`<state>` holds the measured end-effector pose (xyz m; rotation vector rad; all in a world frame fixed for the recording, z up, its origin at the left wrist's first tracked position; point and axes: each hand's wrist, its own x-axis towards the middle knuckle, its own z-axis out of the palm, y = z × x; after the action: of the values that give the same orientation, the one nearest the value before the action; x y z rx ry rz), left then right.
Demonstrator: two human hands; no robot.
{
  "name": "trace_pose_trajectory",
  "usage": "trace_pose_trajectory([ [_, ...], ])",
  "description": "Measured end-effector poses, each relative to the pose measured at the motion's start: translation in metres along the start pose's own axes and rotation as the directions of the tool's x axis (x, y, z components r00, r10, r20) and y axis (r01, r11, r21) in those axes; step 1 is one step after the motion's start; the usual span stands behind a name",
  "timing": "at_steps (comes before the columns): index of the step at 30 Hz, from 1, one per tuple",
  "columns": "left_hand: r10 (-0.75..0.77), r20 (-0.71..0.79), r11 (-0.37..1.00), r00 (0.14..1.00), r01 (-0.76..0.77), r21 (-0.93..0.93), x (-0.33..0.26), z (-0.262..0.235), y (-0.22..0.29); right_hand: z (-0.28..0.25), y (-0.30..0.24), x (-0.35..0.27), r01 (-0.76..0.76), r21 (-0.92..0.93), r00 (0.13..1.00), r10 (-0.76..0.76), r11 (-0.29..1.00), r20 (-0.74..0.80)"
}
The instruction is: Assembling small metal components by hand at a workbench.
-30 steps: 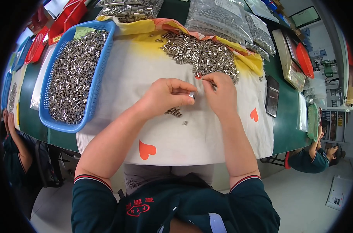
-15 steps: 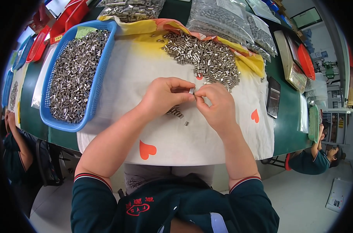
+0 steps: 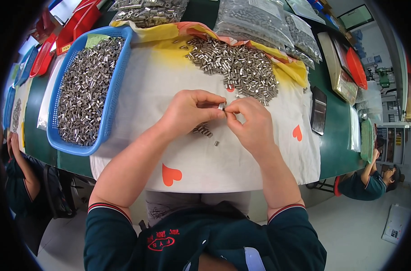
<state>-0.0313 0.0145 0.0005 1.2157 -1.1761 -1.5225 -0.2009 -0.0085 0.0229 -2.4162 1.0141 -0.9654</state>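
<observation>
My left hand (image 3: 186, 113) is closed in a pinch on a small shiny metal piece (image 3: 221, 106), which looks like a short ring or cylinder. Against it, my right hand (image 3: 254, 121) presses thumb and forefinger together; whatever they grip is too small to make out. The fingertips of both hands nearly meet above a white cloth (image 3: 232, 171) printed with hearts. Partly hidden under my left hand lies a small group of metal cylinders (image 3: 204, 130), with a single cylinder (image 3: 216, 143) apart from them. Beyond my hands spreads a large heap of metal cylinders (image 3: 241, 67).
On the left stands a blue plastic basket (image 3: 72, 148) full of similar cylinders. Clear bags of metal parts (image 3: 253, 20) lie at the back. A dark phone-like slab (image 3: 319, 110) rests on the green table at right. Co-workers sit at both sides, one at right (image 3: 363, 185).
The view has shifted slightly. My hands keep the same pinch at nearly the same spot, and the cylinders on the cloth have not visibly moved.
</observation>
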Motion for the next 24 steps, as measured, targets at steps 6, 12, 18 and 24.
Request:
trace_pose_trajectory([
  [6, -0.013, 0.02, 0.999, 1.0, 0.013, -0.031, -0.0005, -0.003, 0.003, -0.0042, -0.0007, 0.0011, -0.142, 0.211, 0.99, 0.139, 0.967, 0.029],
  [12, -0.011, 0.023, 0.987, 1.0, 0.014, -0.16, -0.0017, -0.0035, 0.0046, -0.0078, -0.0009, 0.0027, -0.206, 0.291, 0.977, 0.215, 0.934, 0.004],
  [18, 0.008, 0.037, 0.986, 0.999, -0.002, -0.168, -0.002, -0.0035, 0.002, -0.0049, -0.0008, 0.0015, -0.186, 0.297, 0.982, 0.181, 0.936, 0.044],
  [24, -0.003, 0.018, 0.992, 1.0, 0.005, -0.124, -0.0024, -0.0002, 0.0014, -0.0007, -0.001, -0.0014, 0.021, 0.023, 0.999, -0.02, 1.0, -0.03],
])
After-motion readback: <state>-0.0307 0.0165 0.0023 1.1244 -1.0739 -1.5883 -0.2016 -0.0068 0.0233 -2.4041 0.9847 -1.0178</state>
